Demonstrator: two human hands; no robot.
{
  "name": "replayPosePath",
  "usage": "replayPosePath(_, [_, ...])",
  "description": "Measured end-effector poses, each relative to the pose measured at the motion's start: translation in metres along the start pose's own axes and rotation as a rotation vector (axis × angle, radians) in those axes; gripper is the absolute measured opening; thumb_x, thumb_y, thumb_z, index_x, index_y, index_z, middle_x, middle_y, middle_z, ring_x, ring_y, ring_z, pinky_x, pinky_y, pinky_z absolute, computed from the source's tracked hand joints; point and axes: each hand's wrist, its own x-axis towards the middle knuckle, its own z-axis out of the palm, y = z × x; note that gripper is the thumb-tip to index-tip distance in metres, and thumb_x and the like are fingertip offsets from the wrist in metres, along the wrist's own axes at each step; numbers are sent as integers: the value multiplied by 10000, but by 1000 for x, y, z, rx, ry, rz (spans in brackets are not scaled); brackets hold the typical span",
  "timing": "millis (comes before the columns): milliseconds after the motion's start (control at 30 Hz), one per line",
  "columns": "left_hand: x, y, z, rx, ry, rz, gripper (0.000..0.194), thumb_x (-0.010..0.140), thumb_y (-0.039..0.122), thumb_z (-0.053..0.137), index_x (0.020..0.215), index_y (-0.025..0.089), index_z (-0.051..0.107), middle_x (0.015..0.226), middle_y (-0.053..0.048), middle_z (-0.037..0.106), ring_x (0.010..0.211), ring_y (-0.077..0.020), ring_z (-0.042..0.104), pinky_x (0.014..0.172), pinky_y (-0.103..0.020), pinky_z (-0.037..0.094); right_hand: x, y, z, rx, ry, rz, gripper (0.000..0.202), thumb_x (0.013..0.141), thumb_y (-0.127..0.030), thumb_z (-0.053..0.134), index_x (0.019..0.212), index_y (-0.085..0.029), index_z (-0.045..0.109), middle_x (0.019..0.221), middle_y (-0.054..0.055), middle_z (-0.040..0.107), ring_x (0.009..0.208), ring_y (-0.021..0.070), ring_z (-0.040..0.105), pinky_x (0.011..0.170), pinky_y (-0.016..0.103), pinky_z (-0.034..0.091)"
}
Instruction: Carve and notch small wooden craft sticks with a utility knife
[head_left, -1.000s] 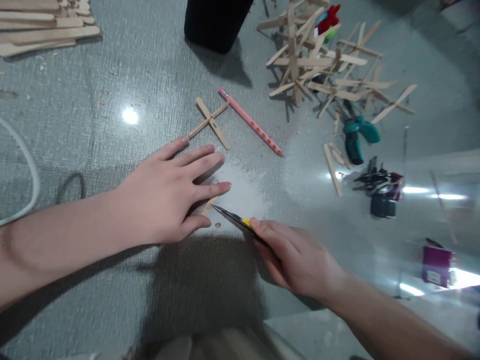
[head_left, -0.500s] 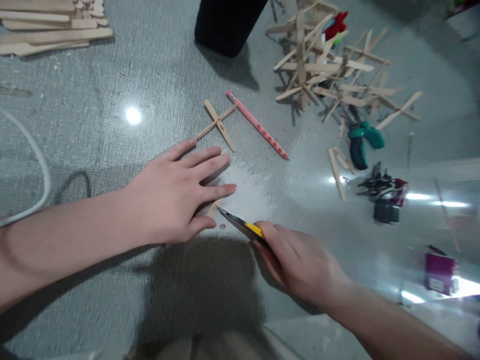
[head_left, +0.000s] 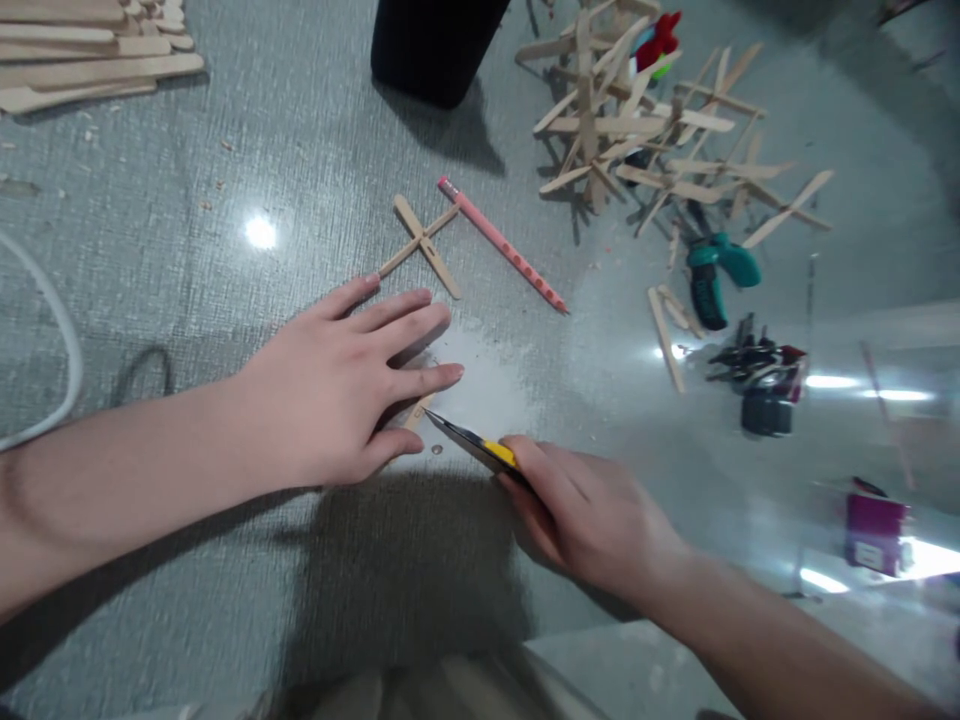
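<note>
My left hand (head_left: 345, 375) lies palm down with fingers spread, pressing a wooden craft stick (head_left: 418, 412) to the table; most of the stick is hidden under it. A small rectangular mark shows on the stick between thumb and index finger. In my right hand (head_left: 585, 520) is a utility knife (head_left: 487, 447) with a yellow and black body, its blade tip at the stick by that mark. Beyond my left fingertips lies a cross of two craft sticks (head_left: 425, 240). One end of the cross meets a pink pencil (head_left: 504, 243).
Craft sticks are stacked (head_left: 97, 70) at the far left, below a black container (head_left: 435, 50). A pile of crossed sticks (head_left: 600, 130) stands back right, near teal-handled pliers (head_left: 709, 275). A white cable (head_left: 67, 330) curves at left; a purple box (head_left: 876, 533) sits at right.
The whole view has shifted slightly, so things appear a little further left and up. Both hands keep nearly the same pose, the knife tip still at the stick.
</note>
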Motion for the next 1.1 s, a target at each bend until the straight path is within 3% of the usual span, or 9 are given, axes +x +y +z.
replayPosePath(733, [0,1,2,18,22,-1,569,956,568,643,1469,326,605,1650,-104,448,1563,-330,374,1295,-611,253,-3,0,4,-32,13,6,221,1091,-215,426,1176,-92,588,709,24,634,539,183,563,505,309,403])
replayPosePath(1100, [0,-1,3,30,23,10,572,967,588,611,1473,321,601,1649,-106,448,1560,-330,377,1296,-611,258,-1,0,1,-17,15,5,219,1097,-208,400,1114,-107,594,675,9,604,517,171,544,487,305,379])
